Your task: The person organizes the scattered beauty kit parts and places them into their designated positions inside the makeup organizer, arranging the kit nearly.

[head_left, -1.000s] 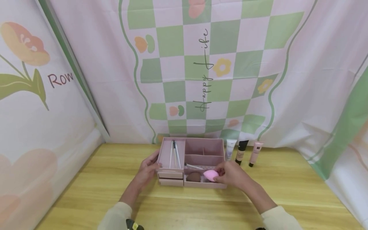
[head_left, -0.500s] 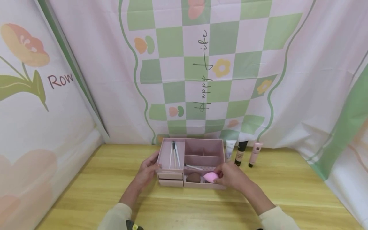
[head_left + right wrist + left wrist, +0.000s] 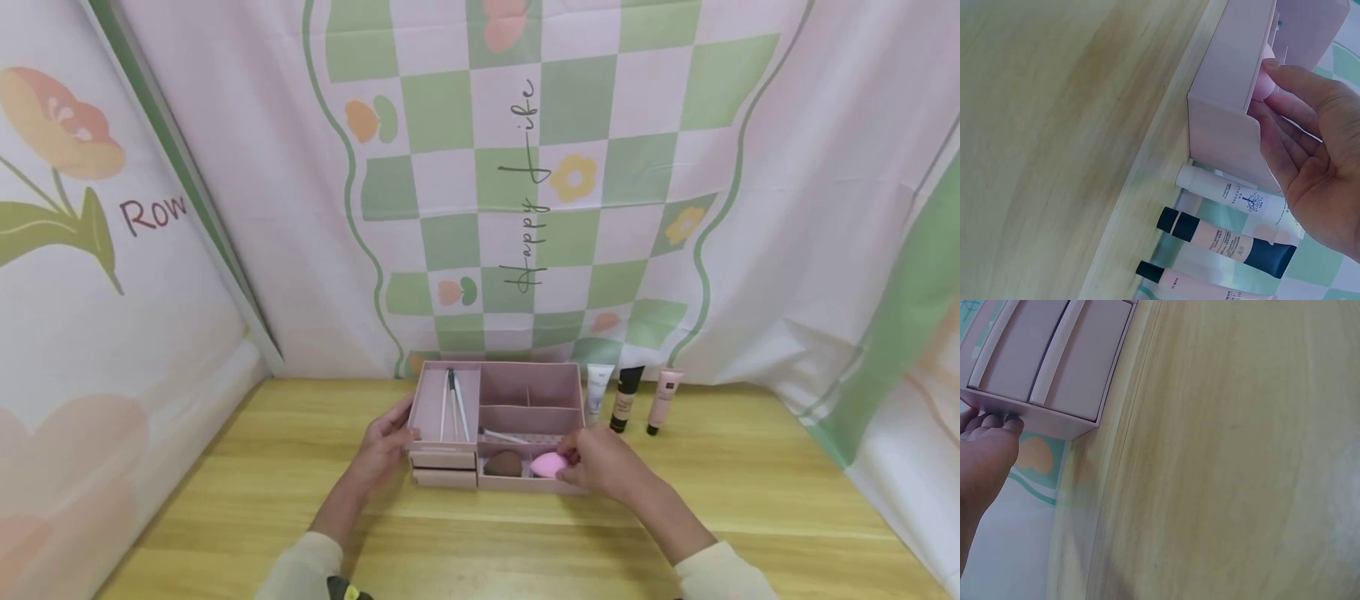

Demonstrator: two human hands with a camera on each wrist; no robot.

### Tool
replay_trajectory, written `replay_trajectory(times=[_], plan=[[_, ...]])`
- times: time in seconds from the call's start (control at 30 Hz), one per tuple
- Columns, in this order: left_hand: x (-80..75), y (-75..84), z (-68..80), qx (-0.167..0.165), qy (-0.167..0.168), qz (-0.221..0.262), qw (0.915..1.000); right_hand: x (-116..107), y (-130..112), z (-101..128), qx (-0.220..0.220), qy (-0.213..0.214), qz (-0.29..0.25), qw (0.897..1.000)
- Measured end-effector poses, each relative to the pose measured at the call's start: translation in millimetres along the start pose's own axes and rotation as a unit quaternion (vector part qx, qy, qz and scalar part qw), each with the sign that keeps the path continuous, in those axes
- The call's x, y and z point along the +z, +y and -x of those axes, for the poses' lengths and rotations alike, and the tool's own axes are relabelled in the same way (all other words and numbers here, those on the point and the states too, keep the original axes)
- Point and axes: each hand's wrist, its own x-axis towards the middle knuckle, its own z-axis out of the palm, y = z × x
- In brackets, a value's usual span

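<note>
**Pink sponge held in the organizer's front compartment**

Our right hand [image 3: 600, 467] pinches the pink sponge [image 3: 549, 464] inside the near right compartment of the pink organizer [image 3: 495, 400], beside a brown sponge [image 3: 504, 463]. Our left hand [image 3: 382, 446], fingers relaxed, rests against the organizer's left side on the worktop [image 3: 247, 492]. Three tubes [image 3: 626, 398] stand to the right.

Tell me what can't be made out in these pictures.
- Pink sponge: partly covered by the right hand in head and right wrist views.
- Tube print: too small to read.
- Organizer drawers: shut, contents hidden.
- Left hand: cut off by the left wrist view's edge; in the head view the organizer hides its fingertips.
</note>
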Motion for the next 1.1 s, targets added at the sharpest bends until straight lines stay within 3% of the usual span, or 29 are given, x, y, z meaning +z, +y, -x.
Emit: replay_trajectory(times=[0.27, 0.9, 1.1], plan=[[-0.4, -1.0, -0.3, -0.001, -0.003, 0.003, 1.0000, 0, 1, 0, 0.011, 0.002, -0.007, 1.000], [-1.3, -0.3, 1.7, 0.000, -0.007, -0.006, 1.0000, -4, 13, 13, 0.004, 0.030, -0.088, 0.996], [-1.0, -1.6, 0.4, -0.005, 0.003, -0.003, 1.0000, -13, 23, 19, 0.032, 0.049, -0.103, 0.993]])
